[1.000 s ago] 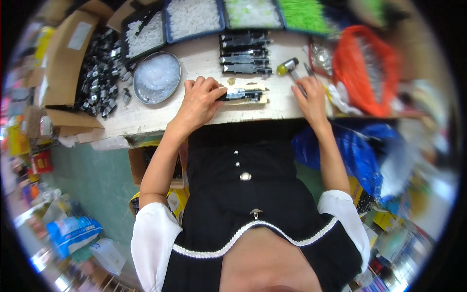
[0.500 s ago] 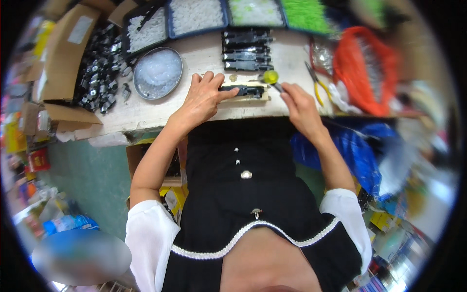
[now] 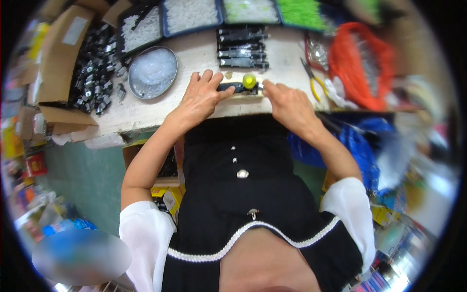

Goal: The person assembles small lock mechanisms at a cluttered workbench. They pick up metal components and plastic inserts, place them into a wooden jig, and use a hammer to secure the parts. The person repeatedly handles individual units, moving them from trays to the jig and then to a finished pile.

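My left hand (image 3: 198, 101) is closed on a long black part (image 3: 227, 87), its thumb lying along the top. That part rests in a cream-coloured block (image 3: 239, 95) near the table's front edge. From the right, my right hand (image 3: 293, 106) grips the short handle of a small hammer (image 3: 249, 81) with a round yellow-green head. The hammer's head is over the right end of the black part and hides some of it; I cannot tell whether they touch. Beyond the block, several similar black parts (image 3: 242, 63) lie in a row.
A round metal dish (image 3: 153, 73) of clear small pieces stands left, beside a cardboard box (image 3: 65, 53) and a heap of metal-and-black pieces (image 3: 97, 73). Trays of white and green pieces (image 3: 299, 13) line the back. Yellow-handled pliers (image 3: 314, 82) and a red plastic bag (image 3: 340, 58) are right.
My right hand has moved left, bringing the hammer's head from beyond the block's right end to over the black part. My left hand keeps its hold; the whole view has shifted slightly.
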Demonstrator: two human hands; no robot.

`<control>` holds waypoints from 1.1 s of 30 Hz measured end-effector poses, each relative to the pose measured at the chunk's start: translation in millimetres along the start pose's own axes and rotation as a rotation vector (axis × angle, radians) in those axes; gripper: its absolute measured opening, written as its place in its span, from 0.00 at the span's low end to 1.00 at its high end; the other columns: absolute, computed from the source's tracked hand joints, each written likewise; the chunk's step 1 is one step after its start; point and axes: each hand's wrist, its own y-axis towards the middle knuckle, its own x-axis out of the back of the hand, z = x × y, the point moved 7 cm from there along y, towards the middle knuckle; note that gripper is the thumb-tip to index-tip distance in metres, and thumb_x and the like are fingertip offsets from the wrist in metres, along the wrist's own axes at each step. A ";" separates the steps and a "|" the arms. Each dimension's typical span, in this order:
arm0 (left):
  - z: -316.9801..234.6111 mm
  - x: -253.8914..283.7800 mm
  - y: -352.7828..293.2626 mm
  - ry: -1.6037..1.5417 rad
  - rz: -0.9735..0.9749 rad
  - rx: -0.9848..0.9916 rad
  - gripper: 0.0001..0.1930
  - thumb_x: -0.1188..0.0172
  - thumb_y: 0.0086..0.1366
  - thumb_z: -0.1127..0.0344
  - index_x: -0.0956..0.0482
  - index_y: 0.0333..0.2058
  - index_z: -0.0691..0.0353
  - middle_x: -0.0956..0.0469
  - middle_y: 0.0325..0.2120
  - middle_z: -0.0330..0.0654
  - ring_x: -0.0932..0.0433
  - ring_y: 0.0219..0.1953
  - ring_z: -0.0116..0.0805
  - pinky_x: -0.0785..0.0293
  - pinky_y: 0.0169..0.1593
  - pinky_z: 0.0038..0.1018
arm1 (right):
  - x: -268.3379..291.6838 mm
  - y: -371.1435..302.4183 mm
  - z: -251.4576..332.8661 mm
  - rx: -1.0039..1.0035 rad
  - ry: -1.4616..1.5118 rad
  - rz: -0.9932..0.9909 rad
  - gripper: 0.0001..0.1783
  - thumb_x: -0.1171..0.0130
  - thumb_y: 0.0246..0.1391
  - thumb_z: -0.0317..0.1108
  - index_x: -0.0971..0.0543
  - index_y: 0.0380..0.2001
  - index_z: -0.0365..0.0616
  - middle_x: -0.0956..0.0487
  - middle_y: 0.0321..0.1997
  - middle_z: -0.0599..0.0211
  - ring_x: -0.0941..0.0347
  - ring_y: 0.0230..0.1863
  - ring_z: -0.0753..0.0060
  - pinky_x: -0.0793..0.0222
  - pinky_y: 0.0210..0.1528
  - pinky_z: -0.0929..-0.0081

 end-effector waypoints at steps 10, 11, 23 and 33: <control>30.3 -2.4 9.0 -0.407 -0.065 0.172 0.23 0.42 0.41 0.78 0.23 0.41 0.60 0.29 0.26 0.45 0.30 0.34 0.43 0.32 0.38 0.35 | -4.7 11.5 -5.2 -0.018 -0.024 0.161 0.08 0.52 0.54 0.33 0.30 0.35 0.41 0.24 0.23 0.53 0.27 0.25 0.48 0.33 0.26 0.58; 31.9 -5.4 6.1 -0.440 -0.088 0.204 0.23 0.42 0.41 0.78 0.24 0.41 0.61 0.28 0.27 0.45 0.29 0.34 0.42 0.32 0.38 0.35 | 5.3 12.7 3.1 0.023 0.062 0.033 0.08 0.53 0.54 0.33 0.30 0.35 0.42 0.24 0.23 0.53 0.27 0.25 0.48 0.33 0.26 0.57; 26.9 -4.1 -20.4 -0.446 -0.372 0.370 0.36 0.38 0.39 0.81 0.34 0.53 0.63 0.27 0.28 0.43 0.31 0.34 0.41 0.35 0.41 0.34 | -12.3 48.8 21.9 -0.062 0.242 0.058 0.14 0.52 0.55 0.34 0.27 0.45 0.46 0.24 0.28 0.47 0.27 0.30 0.43 0.34 0.31 0.55; 21.2 -0.7 -56.7 -0.405 -0.600 0.568 0.43 0.32 0.41 0.75 0.42 0.58 0.63 0.32 0.42 0.47 0.34 0.45 0.44 0.41 0.51 0.36 | -55.8 66.5 40.7 -0.019 0.057 0.336 0.14 0.53 0.57 0.36 0.27 0.44 0.43 0.24 0.25 0.47 0.28 0.28 0.42 0.34 0.30 0.55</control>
